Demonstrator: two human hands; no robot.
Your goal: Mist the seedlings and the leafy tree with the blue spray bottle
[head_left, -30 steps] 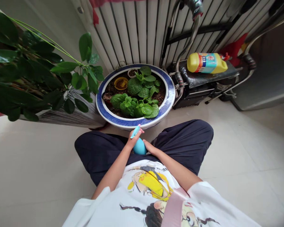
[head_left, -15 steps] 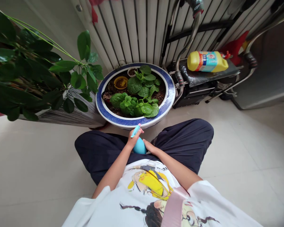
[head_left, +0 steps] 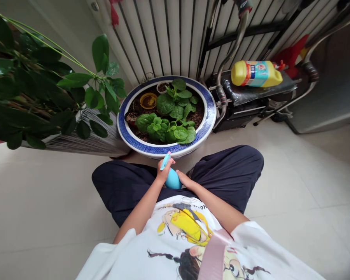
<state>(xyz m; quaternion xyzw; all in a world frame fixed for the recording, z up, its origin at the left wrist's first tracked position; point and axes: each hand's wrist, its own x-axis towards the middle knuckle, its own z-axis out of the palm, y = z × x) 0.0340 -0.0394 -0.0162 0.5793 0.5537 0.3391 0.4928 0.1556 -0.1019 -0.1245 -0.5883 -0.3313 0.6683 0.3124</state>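
A light-blue spray bottle (head_left: pixel 173 179) is between my legs, tilted, its top leaning towards the planter. My left hand (head_left: pixel 162 171) is wrapped around its neck, with the fingers at the trigger below the light-blue spray head (head_left: pixel 165 161). Against the bottle's right side lies my right hand (head_left: pixel 184 179), steadying its body; some of its fingers are hidden. Just beyond my hands stands a round planter with a blue-and-white rim (head_left: pixel 209 112). Leafy green plants (head_left: pixel 166 130) grow in its dark soil, and drops show on some leaves.
Inside the planter sit a yellow dish (head_left: pixel 148 101) and a small white pot (head_left: pixel 162 87). A large leafy plant (head_left: pixel 46 89) reaches in from the left. At right, a yellow bottle (head_left: pixel 256 74) lies on a metal-framed cart (head_left: pixel 221 95). A white radiator (head_left: pixel 169 39) stands behind.
The view has shifted very slightly. Both hands keep their places on the spray bottle, and its tilt is nearly the same. The plants and planter have not moved.
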